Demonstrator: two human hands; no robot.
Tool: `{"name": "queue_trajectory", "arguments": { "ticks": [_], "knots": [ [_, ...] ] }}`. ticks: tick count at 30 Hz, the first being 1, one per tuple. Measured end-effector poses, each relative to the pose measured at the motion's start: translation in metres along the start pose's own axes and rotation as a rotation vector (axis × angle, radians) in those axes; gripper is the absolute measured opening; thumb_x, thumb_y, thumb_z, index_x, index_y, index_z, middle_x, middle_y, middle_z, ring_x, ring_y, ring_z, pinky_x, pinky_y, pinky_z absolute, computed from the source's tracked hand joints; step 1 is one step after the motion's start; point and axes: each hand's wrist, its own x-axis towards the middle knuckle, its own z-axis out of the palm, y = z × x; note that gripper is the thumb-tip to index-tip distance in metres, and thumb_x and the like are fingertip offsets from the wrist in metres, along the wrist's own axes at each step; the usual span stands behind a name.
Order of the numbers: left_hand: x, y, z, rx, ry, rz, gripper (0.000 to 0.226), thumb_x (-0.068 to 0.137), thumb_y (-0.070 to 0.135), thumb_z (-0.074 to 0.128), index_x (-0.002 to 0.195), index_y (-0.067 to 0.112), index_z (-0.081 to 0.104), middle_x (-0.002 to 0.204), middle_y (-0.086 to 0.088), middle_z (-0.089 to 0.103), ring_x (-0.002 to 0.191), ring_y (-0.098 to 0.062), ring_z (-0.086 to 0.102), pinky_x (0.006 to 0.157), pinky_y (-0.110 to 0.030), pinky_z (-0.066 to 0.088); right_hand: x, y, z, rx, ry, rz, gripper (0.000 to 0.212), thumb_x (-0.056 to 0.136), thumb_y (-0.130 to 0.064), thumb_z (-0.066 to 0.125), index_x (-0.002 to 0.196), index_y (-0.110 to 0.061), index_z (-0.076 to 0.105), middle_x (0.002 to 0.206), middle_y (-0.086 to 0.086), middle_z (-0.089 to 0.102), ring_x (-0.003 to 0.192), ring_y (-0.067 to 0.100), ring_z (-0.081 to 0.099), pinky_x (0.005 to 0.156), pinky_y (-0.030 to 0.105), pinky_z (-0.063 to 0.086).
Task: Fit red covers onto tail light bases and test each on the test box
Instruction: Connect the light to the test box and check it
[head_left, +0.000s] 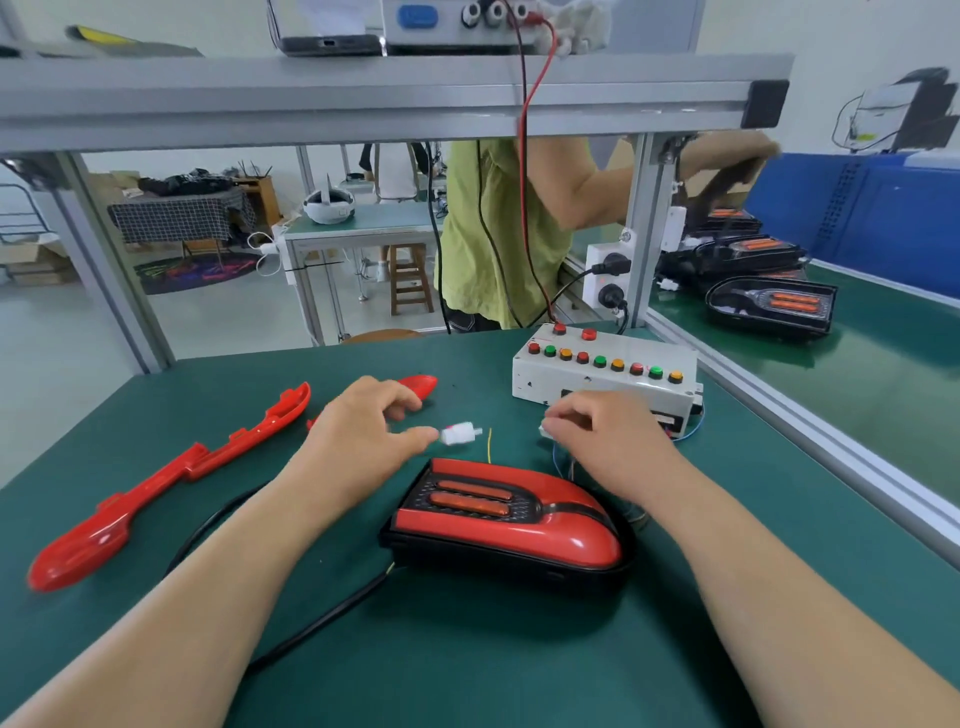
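Your left hand (363, 431) pinches a white connector (458, 434); your right hand (608, 431) pinches a second plug (543, 429) beside the test box (602, 376). Covered tail light (511, 519) sits on worktop (467, 654).

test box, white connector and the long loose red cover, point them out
test box (608, 383), head view, on its white front face
white connector (458, 434), head view, middle of its body
long red cover (193, 461), head view, midway along its length
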Motion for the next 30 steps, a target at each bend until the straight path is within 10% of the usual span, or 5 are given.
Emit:
{"name": "queue_trajectory", "arguments": {
  "ticks": [11, 17, 23, 27, 30],
  "knots": [
    [-0.008, 0.018, 0.007, -0.17, -0.48, -0.285, 0.048, 0.094, 0.057, 0.052, 0.064, 0.02, 0.042, 0.063, -0.001, 0.042, 0.059, -0.019, 0.038, 0.055, -0.024, 0.032, -0.004, -0.008, 0.012, 0.024, -0.095, 0.054, 0.032, 0.1, -0.031, 0.05, 0.085, -0.016, 0.075, 0.076, -0.011, 0.071, 0.068, -0.001, 0.059, 0.084, 0.028, 0.048],
    [-0.009, 0.016, 0.006, -0.705, -0.508, -0.447, 0.042, 0.1, 0.034, 0.055, 0.11, -0.005, 0.067, 0.105, -0.029, 0.071, 0.085, -0.032, 0.065, 0.079, -0.038, 0.052, -0.002, -0.006, 0.012, 0.106, -0.04, 0.075, 0.03, 0.098, -0.028, 0.05, 0.081, -0.016, 0.073, 0.076, -0.008, 0.071, 0.072, 0.006, 0.064, 0.083, 0.03, 0.05],
    [0.004, 0.001, -0.004, -0.908, -0.256, -0.492, 0.039, 0.106, 0.035, 0.039, 0.131, 0.016, 0.063, 0.123, -0.011, 0.07, 0.11, -0.028, 0.064, 0.102, -0.048, 0.047, 0.003, -0.001, 0.011, 0.435, 0.148, 0.25, 0.033, 0.101, -0.026, 0.044, 0.088, -0.01, 0.07, 0.085, 0.012, 0.072, 0.072, 0.02, 0.066, 0.072, 0.039, 0.057],
    [0.006, -0.001, -0.005, -0.918, -0.112, -0.531, 0.032, 0.106, 0.031, 0.042, 0.098, 0.01, 0.064, 0.075, -0.005, 0.073, 0.062, -0.014, 0.07, 0.061, -0.029, 0.055, -0.001, -0.012, 0.016, 0.824, 0.047, 0.376, 0.043, 0.102, -0.045, 0.046, 0.1, -0.006, 0.064, 0.087, 0.014, 0.072, 0.068, 0.016, 0.07, 0.06, 0.027, 0.056],
    [0.004, 0.005, -0.002, -0.933, -0.186, -0.476, 0.033, 0.106, 0.026, 0.042, 0.098, 0.003, 0.065, 0.074, -0.011, 0.075, 0.065, -0.018, 0.073, 0.058, -0.025, 0.059, -0.008, -0.031, 0.024, 1.093, -0.248, 0.373, 0.053, 0.087, -0.06, 0.052, 0.103, -0.011, 0.064, 0.088, 0.009, 0.076, 0.08, 0.019, 0.074, 0.067, 0.028, 0.059]
  ]
}}
